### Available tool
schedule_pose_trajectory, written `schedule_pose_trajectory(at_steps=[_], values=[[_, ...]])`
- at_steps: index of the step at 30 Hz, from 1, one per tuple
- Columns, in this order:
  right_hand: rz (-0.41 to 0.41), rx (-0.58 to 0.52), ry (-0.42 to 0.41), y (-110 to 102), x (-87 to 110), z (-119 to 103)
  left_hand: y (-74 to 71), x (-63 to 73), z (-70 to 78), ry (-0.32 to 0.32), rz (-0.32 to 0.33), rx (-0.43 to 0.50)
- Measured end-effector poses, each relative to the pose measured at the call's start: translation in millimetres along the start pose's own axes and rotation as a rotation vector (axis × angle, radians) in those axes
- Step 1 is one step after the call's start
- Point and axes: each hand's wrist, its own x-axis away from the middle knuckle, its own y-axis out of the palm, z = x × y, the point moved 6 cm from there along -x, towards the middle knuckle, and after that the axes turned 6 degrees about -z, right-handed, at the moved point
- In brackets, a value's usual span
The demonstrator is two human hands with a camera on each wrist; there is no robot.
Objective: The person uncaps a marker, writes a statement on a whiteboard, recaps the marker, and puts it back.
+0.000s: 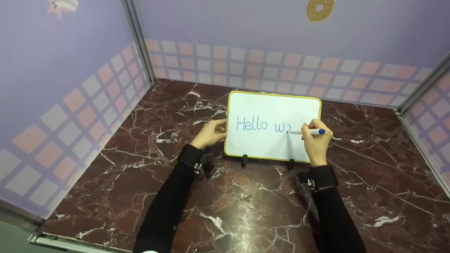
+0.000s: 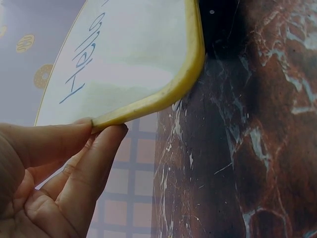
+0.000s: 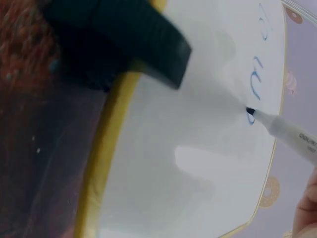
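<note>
A whiteboard [image 1: 263,146] with a yellow frame leans back on a stand with two black feet. Blue writing on it reads "Hello w", followed by a partly drawn rounded letter. At the board's left edge my left hand [image 1: 210,134] pinches the yellow frame between thumb and fingers, as the left wrist view shows up close. My right hand [image 1: 317,137] grips a white marker [image 3: 292,135] with a blue end. Its dark tip meets the board at the unfinished letter. In the right wrist view only a bit of the right hand shows at the right edge.
The stand's black feet [image 1: 244,161] hook over the board's lower edge. Beneath lies a dark red marbled tabletop [image 1: 246,207]. Purple walls [image 1: 225,28] with pink and white checks enclose the back and sides. Black straps with small cameras circle both wrists.
</note>
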Motion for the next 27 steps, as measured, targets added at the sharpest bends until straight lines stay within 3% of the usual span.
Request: schedule_pose_trajectory(at_steps=[5,14,27], values=[[0.003,-0.002,0.023,1.5,0.9,1.6,-0.4,-0.6,0.6,0.010,0.004,-0.015],[0.103,-0.007,0.017,-11.5,-2.8,3.7,-1.1,-1.0,1.1,0.017,0.006,-0.026],[0.080,-0.001,0.027,-12.6,-3.0,11.1,-0.7,-0.3,1.2,0.014,-0.005,-0.025]])
